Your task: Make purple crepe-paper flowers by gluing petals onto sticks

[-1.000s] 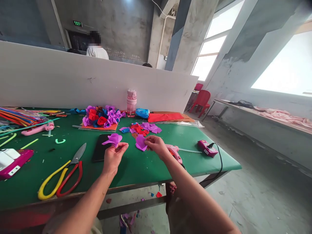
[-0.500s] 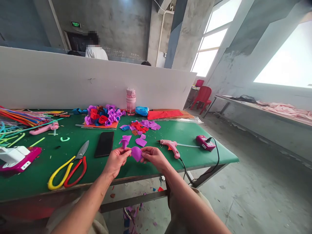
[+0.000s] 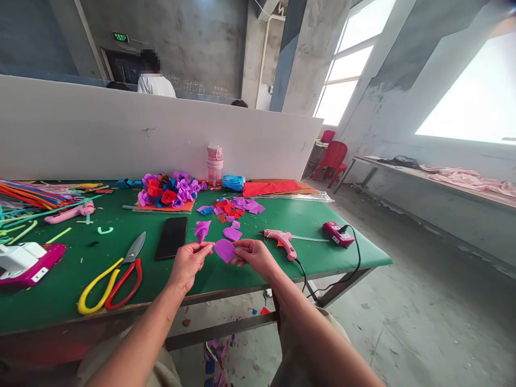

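Between the thumb and fingers of my left hand (image 3: 192, 261) is a small purple paper flower (image 3: 202, 231), held upright by its base. My right hand (image 3: 255, 256) pinches the right edge of a loose purple petal (image 3: 224, 250). The petal's left edge lies close to my left fingertips; whether they touch it I cannot tell. Just beyond my hands, another purple petal (image 3: 232, 234) rests on the green table (image 3: 306, 215). A pink glue gun (image 3: 282, 242) lies to the right of my right hand, with a clear glue stick at its back.
Scissors (image 3: 116, 274) and a black phone (image 3: 171, 238) lie left of my hands. Finished flowers (image 3: 171, 191), a pink bottle (image 3: 215, 166) and loose petals (image 3: 242, 206) are farther back. A power strip (image 3: 337, 234) sits at right. A white board (image 3: 258, 134) stands behind; a person in white (image 3: 156, 86) is beyond.
My left hand and the flower have shifted slightly left, away from the petal. The petal in my right hand has tilted, showing its face more broadly. The camera view has moved a little.
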Demonstrator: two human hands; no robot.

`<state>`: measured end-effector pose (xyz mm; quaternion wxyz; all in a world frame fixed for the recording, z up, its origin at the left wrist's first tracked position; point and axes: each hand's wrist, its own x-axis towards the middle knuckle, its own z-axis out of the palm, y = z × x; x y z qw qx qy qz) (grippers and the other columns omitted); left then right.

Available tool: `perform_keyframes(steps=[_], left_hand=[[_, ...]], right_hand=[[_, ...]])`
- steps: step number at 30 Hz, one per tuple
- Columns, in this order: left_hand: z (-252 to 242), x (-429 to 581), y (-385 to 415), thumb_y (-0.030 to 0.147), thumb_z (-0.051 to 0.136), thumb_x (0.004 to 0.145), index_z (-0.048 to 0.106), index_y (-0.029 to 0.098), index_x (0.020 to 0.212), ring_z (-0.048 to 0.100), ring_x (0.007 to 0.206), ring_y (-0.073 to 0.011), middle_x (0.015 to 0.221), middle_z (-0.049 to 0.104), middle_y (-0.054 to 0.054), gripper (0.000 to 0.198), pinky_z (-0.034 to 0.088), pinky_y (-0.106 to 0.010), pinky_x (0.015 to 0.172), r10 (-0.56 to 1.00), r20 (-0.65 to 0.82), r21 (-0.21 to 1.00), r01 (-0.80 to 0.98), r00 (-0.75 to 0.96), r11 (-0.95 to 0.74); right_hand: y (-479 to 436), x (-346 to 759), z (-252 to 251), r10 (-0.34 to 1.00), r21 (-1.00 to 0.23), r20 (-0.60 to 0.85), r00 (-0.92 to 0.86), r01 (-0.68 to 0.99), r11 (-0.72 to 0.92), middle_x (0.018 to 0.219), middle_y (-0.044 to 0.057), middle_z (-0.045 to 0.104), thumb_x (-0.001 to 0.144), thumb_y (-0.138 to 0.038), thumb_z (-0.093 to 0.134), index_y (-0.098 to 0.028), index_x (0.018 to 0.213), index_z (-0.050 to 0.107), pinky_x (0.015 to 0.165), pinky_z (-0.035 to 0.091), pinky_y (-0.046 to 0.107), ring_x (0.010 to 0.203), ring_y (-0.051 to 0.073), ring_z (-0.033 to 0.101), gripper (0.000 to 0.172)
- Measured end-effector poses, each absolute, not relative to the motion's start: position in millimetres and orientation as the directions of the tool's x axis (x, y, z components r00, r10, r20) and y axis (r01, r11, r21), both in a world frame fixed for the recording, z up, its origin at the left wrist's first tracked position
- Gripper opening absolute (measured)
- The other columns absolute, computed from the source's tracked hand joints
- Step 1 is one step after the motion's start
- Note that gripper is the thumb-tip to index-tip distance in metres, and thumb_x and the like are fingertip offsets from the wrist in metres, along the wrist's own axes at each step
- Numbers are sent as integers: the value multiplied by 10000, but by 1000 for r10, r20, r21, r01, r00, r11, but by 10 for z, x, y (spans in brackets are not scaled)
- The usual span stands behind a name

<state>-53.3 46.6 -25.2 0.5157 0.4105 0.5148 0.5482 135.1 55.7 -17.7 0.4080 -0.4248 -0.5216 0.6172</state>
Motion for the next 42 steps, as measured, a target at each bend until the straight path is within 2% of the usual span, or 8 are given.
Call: perform_keyframes(steps=[10,21,24,27,29,32,37,42], left_hand=[[-152,-504,406,426,777,534,620,110,784,225,368,-1,543,450,72,432,121,-182,360,984,-171,975,-154,-43,163],[-185,-497,428,469,737,485,657,120,647,355,401,-58,517,559,4,393,200,-228,404,980,-68,997,24,-188,74],[-149,-505,421,426,726,496,650,121,664,320,387,-44,532,563,9,356,190,-219,394,977,-75,997,-18,-199,73],[-88,-512,402,351,703,511,621,128,686,252,367,-18,535,535,34,296,149,-198,377,978,-102,990,-117,-182,81],[-50,-517,393,325,689,525,589,140,668,233,359,-15,486,467,66,254,128,-186,370,979,-115,983,-163,-166,87],[-25,-521,395,324,695,541,540,157,620,214,352,-20,414,321,109,242,113,-178,368,981,-137,980,-163,-136,115],[-43,-496,406,365,723,562,560,149,634,209,362,-25,403,301,109,280,127,-183,371,990,-112,987,-125,-88,100],[-50,-428,357,417,755,556,607,137,690,217,379,-25,436,323,105,343,144,-181,375,994,-105,987,-118,20,106]], right_hand=[[571,1326,-197,949,-996,3,-315,-86,-25,587,1,678,647,-377,727,-140,877,655,554,483,241,542,121,625,337],[517,1331,-222,959,-995,-1,-283,-99,-30,638,11,675,672,-386,701,-127,969,663,532,508,240,571,140,659,396],[579,1373,-236,966,-1000,29,-256,-9,27,648,22,686,724,-340,649,-134,969,661,555,525,253,601,155,671,321],[801,1407,-154,983,-956,88,-163,265,129,721,36,712,780,-236,578,-157,932,671,602,532,261,670,168,685,195],[991,1428,-37,989,-875,106,-105,462,142,681,32,703,764,-170,592,-163,874,686,641,522,278,660,177,678,145],[1141,1441,149,988,-830,147,-42,538,147,788,47,712,709,-169,677,-179,874,692,728,495,299,742,196,667,166],[807,1301,125,952,-920,48,-302,357,160,763,19,670,799,-479,596,-177,951,653,546,442,220,623,129,607,343],[406,1084,-179,942,-993,-106,-318,89,-82,547,-50,549,701,-388,697,-170,778,538,416,334,178,445,71,469,281]])
